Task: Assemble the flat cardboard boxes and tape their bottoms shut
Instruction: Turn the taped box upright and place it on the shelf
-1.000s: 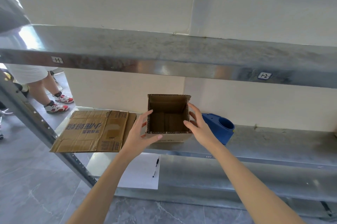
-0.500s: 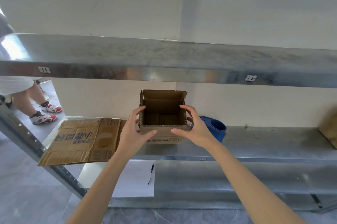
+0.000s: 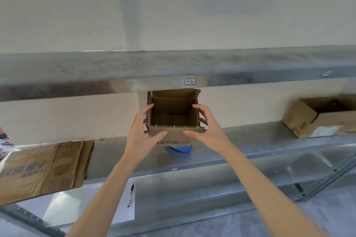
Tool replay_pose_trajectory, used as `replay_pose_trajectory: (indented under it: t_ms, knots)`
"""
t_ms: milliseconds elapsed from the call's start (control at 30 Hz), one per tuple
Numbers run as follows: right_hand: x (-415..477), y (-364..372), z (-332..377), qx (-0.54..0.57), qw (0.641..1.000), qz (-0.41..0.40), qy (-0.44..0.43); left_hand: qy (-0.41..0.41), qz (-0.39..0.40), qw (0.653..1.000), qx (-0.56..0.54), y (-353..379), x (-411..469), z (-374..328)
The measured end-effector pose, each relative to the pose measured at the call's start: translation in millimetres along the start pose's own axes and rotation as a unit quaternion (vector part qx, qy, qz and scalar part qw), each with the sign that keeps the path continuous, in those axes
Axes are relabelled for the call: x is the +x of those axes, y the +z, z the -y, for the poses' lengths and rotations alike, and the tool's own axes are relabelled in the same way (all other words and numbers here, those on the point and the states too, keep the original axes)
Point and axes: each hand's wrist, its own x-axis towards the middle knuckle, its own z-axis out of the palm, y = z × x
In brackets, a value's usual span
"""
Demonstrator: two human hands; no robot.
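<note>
On my feed, far left, a flattened cardboard sheet [image 3: 42, 167] lies on the middle shelf [image 3: 250, 144], hanging over its front edge. Below it, a pen [image 3: 131, 194] rests on white paper [image 3: 126, 215]. The left hand [image 3: 141, 136] grips the small box [image 3: 173, 113], thumb on the front face and fingers [image 3: 148, 107] curled round the left wall. The box is upright with its top open, held just over a blue object [image 3: 181, 148]. The right hand [image 3: 208, 130] mirrors that grip on the right wall. Far right, an open carton [image 3: 316, 119] sits on the shelf.
</note>
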Motion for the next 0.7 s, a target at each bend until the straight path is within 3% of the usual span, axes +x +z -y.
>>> replay_pose_trajectory:
  t_ms: [167, 367, 700]
  knots:
    - [-27.9, -101.4, -30.9, -0.013, 1.0, -0.026, 0.006, 0.032, 0.034, 0.998, -0.04, 95.5, 6.8, -46.3]
    - [-53.8, -222.4, -67.6, -0.047, 0.998, -0.042, 0.023, 0.015, 0.067, 0.995, -0.07, 215.2, 15.8, -95.6]
    - [-61.0, -344.2, -149.6, -0.065, 0.991, -0.058, 0.099, -0.034, 0.136, 0.987, -0.081, 354.4, 45.4, -124.1]
